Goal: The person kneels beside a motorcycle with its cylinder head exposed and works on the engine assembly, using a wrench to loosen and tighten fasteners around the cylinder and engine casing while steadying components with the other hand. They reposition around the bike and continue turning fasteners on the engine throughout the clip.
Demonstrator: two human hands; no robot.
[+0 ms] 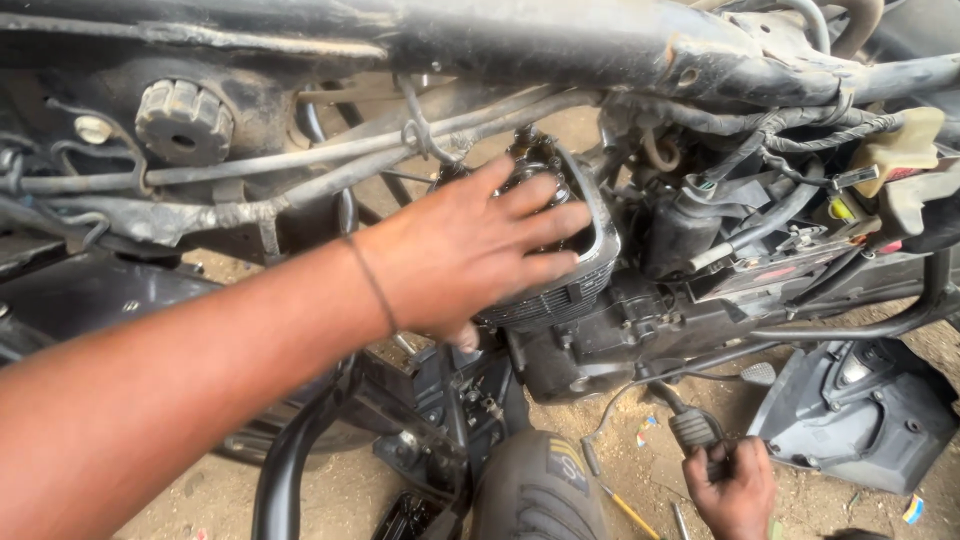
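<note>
My left hand [470, 255] reaches in from the lower left and lies over a dark finned cylinder head [565, 300] on a stripped two-wheeler's engine [600, 345]. Its fingers spread across the top and the thumb hooks underneath. A thin dark band circles that wrist. At the bottom right, my right hand [735, 490] is low near the sandy ground. Its fingers curl around the end of a dark ribbed pedal lever [695, 428]. What lies under the left palm is hidden.
A grimy black frame tube [520, 40] runs across the top, with cables and hoses [760, 125] bundled to the right. A round knurled cap [183, 120] sits at the upper left. A tyre [535, 490] stands at the bottom centre, with a grey plastic panel [860, 420] at the right.
</note>
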